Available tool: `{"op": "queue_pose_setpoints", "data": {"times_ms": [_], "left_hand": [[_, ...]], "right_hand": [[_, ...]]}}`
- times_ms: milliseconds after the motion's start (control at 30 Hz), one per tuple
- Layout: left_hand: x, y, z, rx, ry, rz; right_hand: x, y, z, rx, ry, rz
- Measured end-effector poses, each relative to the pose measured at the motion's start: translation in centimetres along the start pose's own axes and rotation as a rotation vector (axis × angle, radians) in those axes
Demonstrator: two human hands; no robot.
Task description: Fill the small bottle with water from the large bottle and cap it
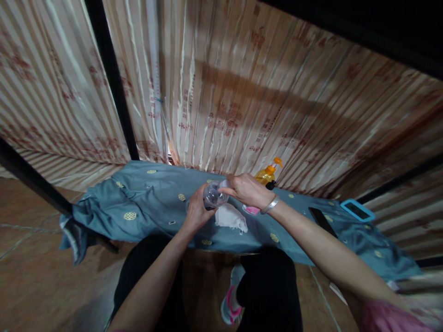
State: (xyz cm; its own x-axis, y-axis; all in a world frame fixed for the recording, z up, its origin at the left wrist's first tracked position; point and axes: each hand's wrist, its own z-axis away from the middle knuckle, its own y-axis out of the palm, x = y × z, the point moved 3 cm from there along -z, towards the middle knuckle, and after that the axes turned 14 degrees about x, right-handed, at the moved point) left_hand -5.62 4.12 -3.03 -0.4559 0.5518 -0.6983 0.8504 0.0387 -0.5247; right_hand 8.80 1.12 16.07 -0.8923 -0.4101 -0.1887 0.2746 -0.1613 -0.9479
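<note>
My left hand (198, 211) is wrapped round a clear plastic bottle (215, 197), tilted so that its round end faces me. My right hand (247, 188), with a silver bangle at the wrist, is closed at the bottle's upper right edge. A small whitish piece (224, 183) shows at its fingers; I cannot tell whether it is cloth or paper. Below the bottle, a white cloth (231, 217) lies on the blue-grey sheet (159, 193). Under my right wrist is a pink and white item (251, 210), partly hidden.
Behind my right hand stands a yellow pump bottle (266, 176) beside a black cap (270, 185). Farther right lie a dark phone (321, 220) and a blue-framed device (358, 210). Dark metal posts (114, 78) rise at the left. A striped curtain (224, 92) hangs behind.
</note>
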Motion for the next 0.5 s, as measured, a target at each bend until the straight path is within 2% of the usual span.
{"op": "queue_pose_setpoints", "data": {"times_ms": [167, 267, 333, 367, 500], "left_hand": [[-0.1, -0.3, -0.1, 0.011, -0.035, 0.020], [-0.2, -0.5, -0.2, -0.006, -0.070, 0.036], [-0.3, -0.7, -0.3, -0.029, -0.097, 0.055], [-0.3, -0.8, -0.3, -0.038, -0.112, 0.069], [-0.2, -0.7, -0.5, -0.048, -0.155, 0.145]], "right_hand": [[0.2, -0.2, -0.5, -0.043, 0.031, -0.057], [-0.9, 0.9, -1.0, -0.125, -0.014, -0.270], [-1.8, 3.0, -1.4, -0.135, -0.032, -0.507], [-2.1, 4.6, -1.6, -0.113, 0.009, -0.647], [-1.1, 12.3, -2.1, -0.035, 0.153, -0.669]]}}
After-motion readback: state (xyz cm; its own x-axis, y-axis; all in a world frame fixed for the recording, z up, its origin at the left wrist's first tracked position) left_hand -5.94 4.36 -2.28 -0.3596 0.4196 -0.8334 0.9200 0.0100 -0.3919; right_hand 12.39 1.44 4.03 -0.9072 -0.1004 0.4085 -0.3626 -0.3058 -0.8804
